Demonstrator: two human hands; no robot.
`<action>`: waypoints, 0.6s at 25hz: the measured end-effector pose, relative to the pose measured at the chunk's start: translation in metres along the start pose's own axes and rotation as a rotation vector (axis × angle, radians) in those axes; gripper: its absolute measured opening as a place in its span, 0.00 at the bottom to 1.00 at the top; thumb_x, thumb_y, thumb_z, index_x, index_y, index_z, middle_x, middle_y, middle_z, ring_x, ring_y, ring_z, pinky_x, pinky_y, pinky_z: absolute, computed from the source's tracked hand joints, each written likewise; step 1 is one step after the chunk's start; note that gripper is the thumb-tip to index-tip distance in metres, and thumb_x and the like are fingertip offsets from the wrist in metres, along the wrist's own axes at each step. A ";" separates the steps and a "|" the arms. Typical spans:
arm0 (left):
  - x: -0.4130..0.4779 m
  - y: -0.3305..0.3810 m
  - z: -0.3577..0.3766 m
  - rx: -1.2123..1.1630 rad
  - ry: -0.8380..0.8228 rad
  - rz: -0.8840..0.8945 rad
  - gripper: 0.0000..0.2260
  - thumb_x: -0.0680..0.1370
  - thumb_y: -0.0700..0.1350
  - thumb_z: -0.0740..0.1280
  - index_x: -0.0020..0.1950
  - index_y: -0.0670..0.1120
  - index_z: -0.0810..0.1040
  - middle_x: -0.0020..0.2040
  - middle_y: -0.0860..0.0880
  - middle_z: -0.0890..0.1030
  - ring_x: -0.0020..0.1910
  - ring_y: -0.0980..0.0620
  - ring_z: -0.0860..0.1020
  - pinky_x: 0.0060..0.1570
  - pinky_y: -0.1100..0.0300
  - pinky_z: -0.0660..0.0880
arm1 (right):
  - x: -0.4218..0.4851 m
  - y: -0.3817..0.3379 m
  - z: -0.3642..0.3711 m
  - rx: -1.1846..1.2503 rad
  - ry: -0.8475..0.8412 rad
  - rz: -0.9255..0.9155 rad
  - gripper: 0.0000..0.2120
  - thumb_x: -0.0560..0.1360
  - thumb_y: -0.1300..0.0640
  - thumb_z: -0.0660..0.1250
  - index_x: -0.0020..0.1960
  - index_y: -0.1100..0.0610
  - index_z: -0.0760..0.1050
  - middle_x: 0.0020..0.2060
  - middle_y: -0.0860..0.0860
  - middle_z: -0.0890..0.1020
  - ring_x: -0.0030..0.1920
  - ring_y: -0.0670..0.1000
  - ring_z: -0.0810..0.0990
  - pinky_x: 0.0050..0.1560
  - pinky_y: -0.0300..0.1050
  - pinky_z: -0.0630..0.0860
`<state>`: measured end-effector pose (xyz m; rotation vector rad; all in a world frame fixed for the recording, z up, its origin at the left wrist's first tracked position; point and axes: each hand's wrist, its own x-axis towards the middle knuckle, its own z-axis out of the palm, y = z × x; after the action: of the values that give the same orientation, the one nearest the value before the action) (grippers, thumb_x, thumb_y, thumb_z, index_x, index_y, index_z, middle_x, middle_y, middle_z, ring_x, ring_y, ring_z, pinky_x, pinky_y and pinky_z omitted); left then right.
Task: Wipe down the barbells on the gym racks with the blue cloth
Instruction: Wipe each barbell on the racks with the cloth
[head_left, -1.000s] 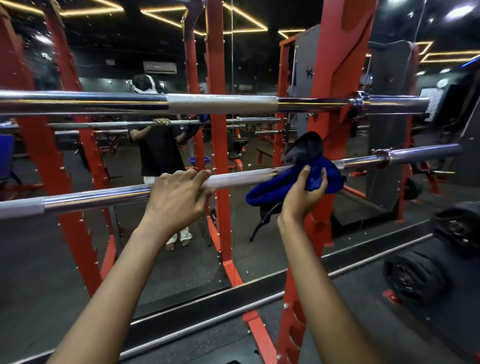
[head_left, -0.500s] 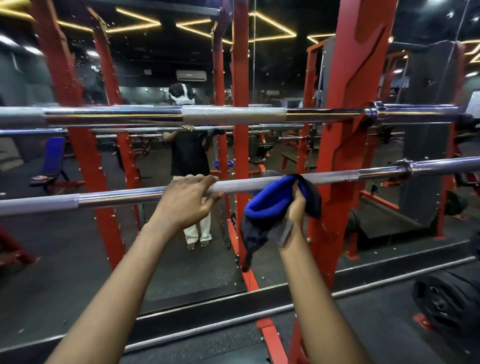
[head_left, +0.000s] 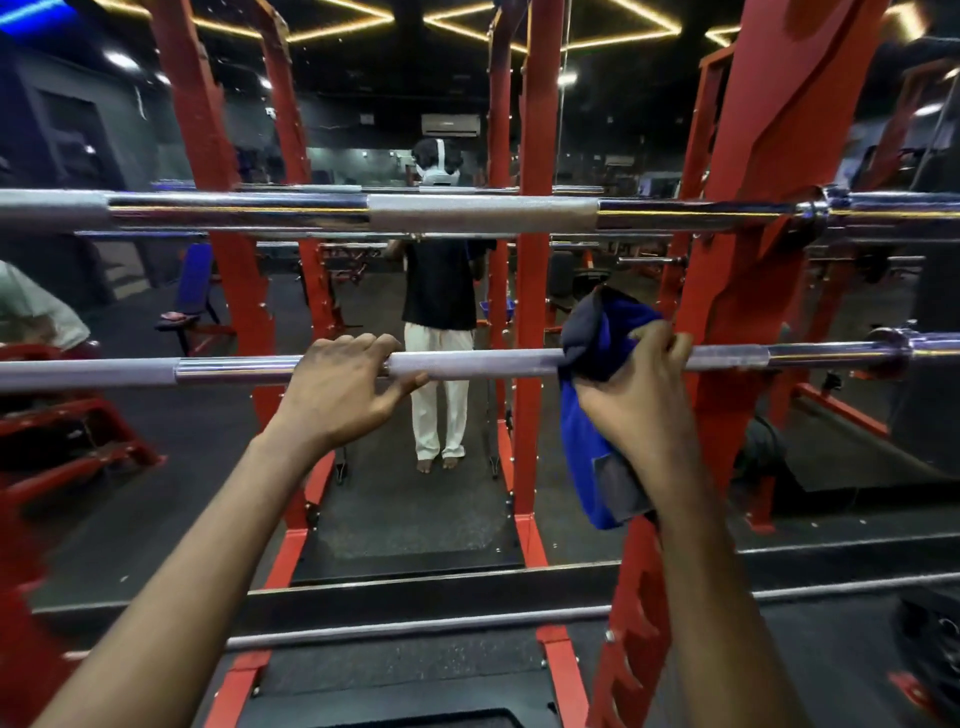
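Two chrome barbells lie across the red rack in front of me. The lower barbell (head_left: 483, 362) runs level at hand height; the upper barbell (head_left: 483, 214) sits above it. My left hand (head_left: 337, 395) grips the lower bar from above, fingers curled over it. My right hand (head_left: 636, 400) holds the blue cloth (head_left: 597, 415) wrapped around the same bar, to the right of the left hand. The cloth bunches over the bar's top and hangs down below my wrist, showing a grey patch.
A red rack upright (head_left: 737, 291) stands just right of the cloth. A wall mirror (head_left: 441, 322) behind the rack reflects a standing person. A third bar (head_left: 415, 626) lies low near the floor. Black weight plates (head_left: 935, 639) sit at the lower right.
My right hand with the cloth has slid along the lower bar and now wraps it more fully. The view has shifted left, so the bar now looks level. My left hand keeps its grip.
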<state>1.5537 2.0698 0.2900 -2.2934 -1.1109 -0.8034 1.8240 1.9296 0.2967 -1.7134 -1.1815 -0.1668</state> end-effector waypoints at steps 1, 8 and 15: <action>-0.001 0.001 0.001 0.005 0.010 -0.004 0.27 0.78 0.69 0.52 0.53 0.49 0.78 0.42 0.48 0.81 0.44 0.43 0.80 0.42 0.51 0.68 | 0.012 0.001 -0.011 -0.110 -0.046 -0.009 0.27 0.69 0.51 0.77 0.60 0.60 0.68 0.61 0.59 0.69 0.63 0.65 0.72 0.60 0.56 0.73; -0.001 0.006 0.002 0.023 0.039 -0.030 0.26 0.78 0.69 0.53 0.49 0.50 0.78 0.38 0.51 0.79 0.41 0.46 0.79 0.41 0.53 0.66 | 0.025 0.002 -0.003 0.043 -0.019 -0.167 0.29 0.65 0.60 0.78 0.59 0.59 0.64 0.59 0.52 0.65 0.62 0.55 0.71 0.61 0.43 0.69; -0.005 0.007 0.003 -0.014 0.046 -0.050 0.23 0.79 0.68 0.58 0.53 0.50 0.80 0.42 0.50 0.81 0.45 0.45 0.79 0.46 0.50 0.70 | 0.013 0.029 0.024 0.235 0.263 -0.113 0.16 0.73 0.51 0.77 0.57 0.56 0.80 0.52 0.53 0.84 0.54 0.55 0.83 0.51 0.29 0.72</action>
<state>1.5576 2.0651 0.2841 -2.2548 -1.1489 -0.8812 1.8437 1.9563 0.2741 -1.3747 -1.0570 -0.3011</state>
